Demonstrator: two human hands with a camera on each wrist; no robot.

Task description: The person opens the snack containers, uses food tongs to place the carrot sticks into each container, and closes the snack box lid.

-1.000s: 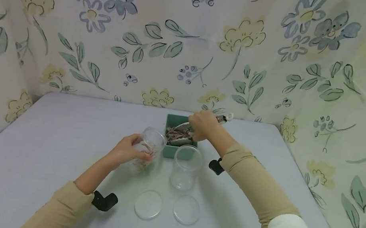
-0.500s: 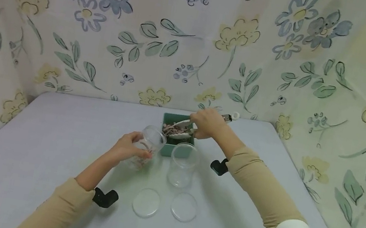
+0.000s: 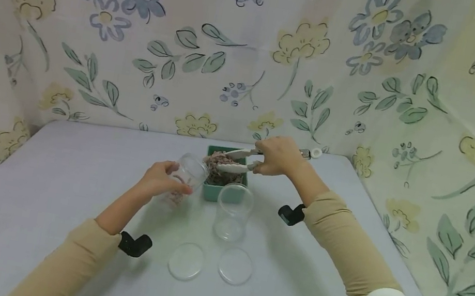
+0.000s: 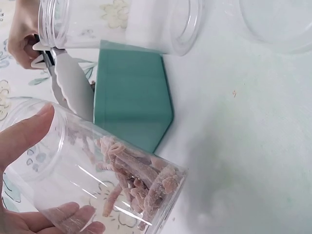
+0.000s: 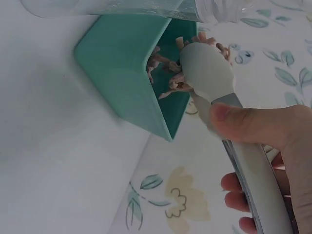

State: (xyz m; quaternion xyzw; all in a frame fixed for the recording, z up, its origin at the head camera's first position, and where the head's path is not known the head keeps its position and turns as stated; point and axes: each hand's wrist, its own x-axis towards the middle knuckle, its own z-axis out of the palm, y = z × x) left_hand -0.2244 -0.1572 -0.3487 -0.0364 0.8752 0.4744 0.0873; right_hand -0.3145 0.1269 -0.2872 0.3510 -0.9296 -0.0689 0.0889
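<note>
The work looks partway along: 1 clear jar part-filled, 1 with nothing seen in it, and neither lidded.

The left hand (image 3: 160, 179) grips the clear screw-top jar (image 3: 191, 169), thumb on one side and fingers round the other. The jar sits at about 8 o'clock from the green bin (image 3: 216, 194), tilted so that its open mouth points up toward 1 o'clock, close to the bin's side. Pale brown dried strips (image 4: 139, 180) are gathered at its base, with the upper part bare, so I judge there is room for more.

The right hand (image 3: 280, 156), at 2 o'clock from the bin, grips the white-headed tongs (image 3: 234, 168). Their heads are at the loose strips (image 3: 217, 165) in the bin; I cannot tell whether any are firmly pinched. Plenty remains there, so the transfer seems far from done.

The second jar (image 3: 231, 220) stands upright at 5 o'clock from the bin, uncapped. Below it 2 clear round lids lie flat on the white table (image 3: 74, 168): the left lid (image 3: 186, 261) at 7 o'clock, the right lid (image 3: 235, 266) between 5 and 6. Capping is presumably left, as 2 lids match 2 jars.
</note>
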